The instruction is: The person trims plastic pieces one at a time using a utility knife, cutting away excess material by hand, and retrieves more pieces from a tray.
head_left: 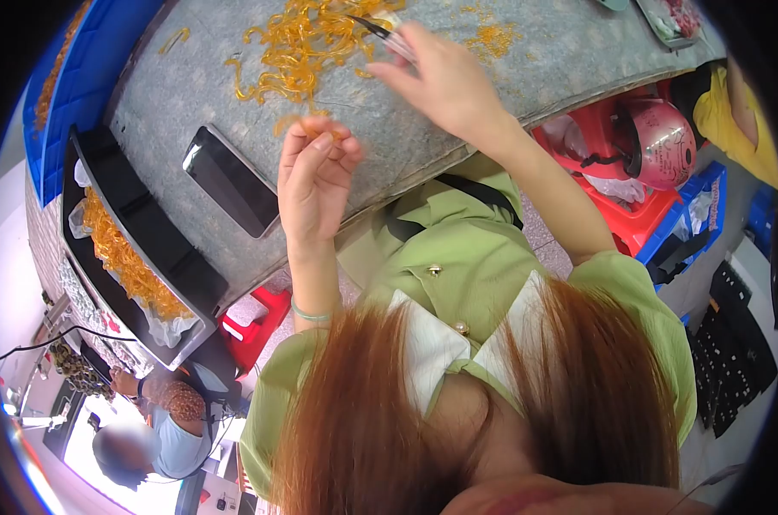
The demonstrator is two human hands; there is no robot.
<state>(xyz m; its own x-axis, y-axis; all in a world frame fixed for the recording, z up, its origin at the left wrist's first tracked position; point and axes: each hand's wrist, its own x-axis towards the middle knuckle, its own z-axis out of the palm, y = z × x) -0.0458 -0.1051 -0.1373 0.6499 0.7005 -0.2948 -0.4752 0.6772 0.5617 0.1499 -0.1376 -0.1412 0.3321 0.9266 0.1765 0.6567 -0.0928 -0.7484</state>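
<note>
My left hand (320, 176) is raised at the table's near edge, its fingertips pinched on an amber curved piece (307, 125). My right hand (445, 81) holds a dark, pointed tool (373, 28) with a pale handle, its tip over the pile of amber curved pieces (299, 51). To the right of the tool, small amber bits (493, 39) are scattered. A dark phone (230, 180) lies left of my left hand.
A black bin (140, 219) of amber pieces (131, 257) stands left, beside a blue tray (80, 86). A co-worker (178, 429) is at lower left. A pink helmet (659, 142) rests on red stools to the right. Another person's yellow clothing (732, 129) shows beyond.
</note>
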